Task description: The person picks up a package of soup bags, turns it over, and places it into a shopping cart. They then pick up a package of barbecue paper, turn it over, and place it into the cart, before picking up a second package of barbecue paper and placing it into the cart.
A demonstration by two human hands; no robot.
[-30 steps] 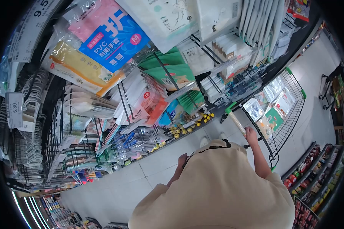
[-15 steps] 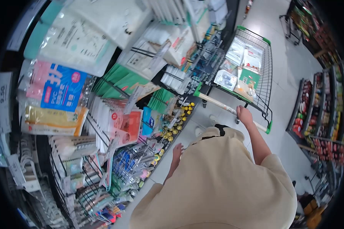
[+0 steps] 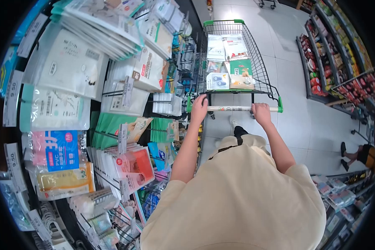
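Note:
Ahead of me stands a wire shopping cart (image 3: 260,66) with green corners. Its pale handle (image 3: 233,109) runs crosswise in front of my body. My right hand (image 3: 261,114) is wrapped round the handle toward its right end. At the left end, my left hand (image 3: 199,108) is closed on the same bar, its fingers partly hidden. Inside the cart lie a green package (image 3: 240,71) with a picture on it, a white box (image 3: 218,81) showing two dark round shapes, and white flat packs (image 3: 235,46).
Close on the left, a shelf rack holds hanging packs, including PVC gloves (image 3: 62,150), green packs (image 3: 112,131) and price tags (image 3: 13,98). Shelves of goods (image 3: 321,62) stand at right. A person's legs (image 3: 352,156) show at far right. Tiled floor (image 3: 287,129) lies between.
My left hand has risen from beside my body onto the cart handle. The cart now sits straighter ahead and further left in view. My right hand stays on the bar.

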